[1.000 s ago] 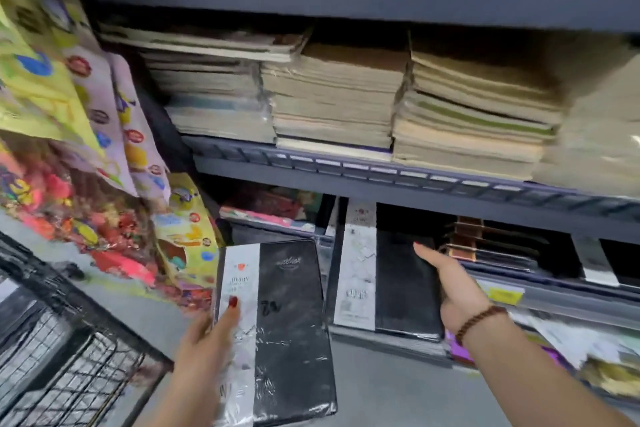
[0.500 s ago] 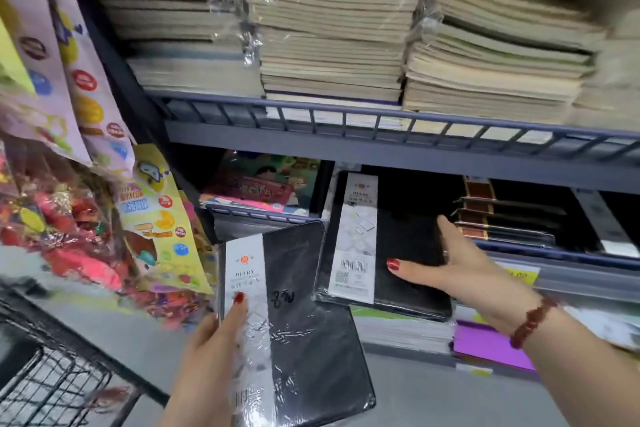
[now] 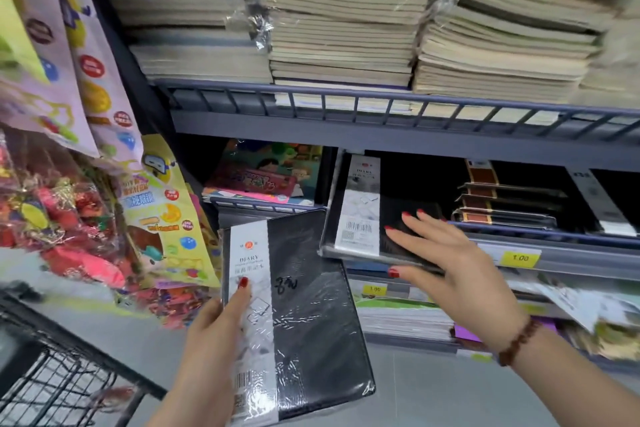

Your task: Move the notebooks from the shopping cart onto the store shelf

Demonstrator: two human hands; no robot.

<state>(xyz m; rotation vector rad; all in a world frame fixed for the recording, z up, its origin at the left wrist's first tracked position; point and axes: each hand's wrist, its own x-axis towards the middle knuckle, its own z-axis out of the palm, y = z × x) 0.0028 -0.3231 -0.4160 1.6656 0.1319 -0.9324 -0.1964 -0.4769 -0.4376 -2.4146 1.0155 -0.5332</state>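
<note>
My left hand [image 3: 211, 333] grips a black plastic-wrapped diary notebook [image 3: 311, 305] by its left edge, thumb on the white label band. It is held flat in front of the lower shelf [image 3: 561, 236]. A second black diary [image 3: 358, 208] lies at that shelf's front, partly overhanging the rail. My right hand [image 3: 460, 274] holds its front right corner, fingers flat on the cover and thumb under the edge. Part of the black wire shopping cart [image 3: 52, 374] shows at the bottom left.
Tall stacks of beige notebooks [image 3: 339, 28] fill the upper shelf. Colourful children's books [image 3: 266, 177] sit left of the diary, brown-spined notebooks [image 3: 502, 204] to its right. Hanging toy and sticker packs [image 3: 69, 184] crowd the left. More paper goods [image 3: 398, 315] lie below.
The view has closed in on the shelf. My right hand has shifted from the diary's right edge to its front corner, thumb now beneath. My left hand has lifted its notebook closer to the shelf.
</note>
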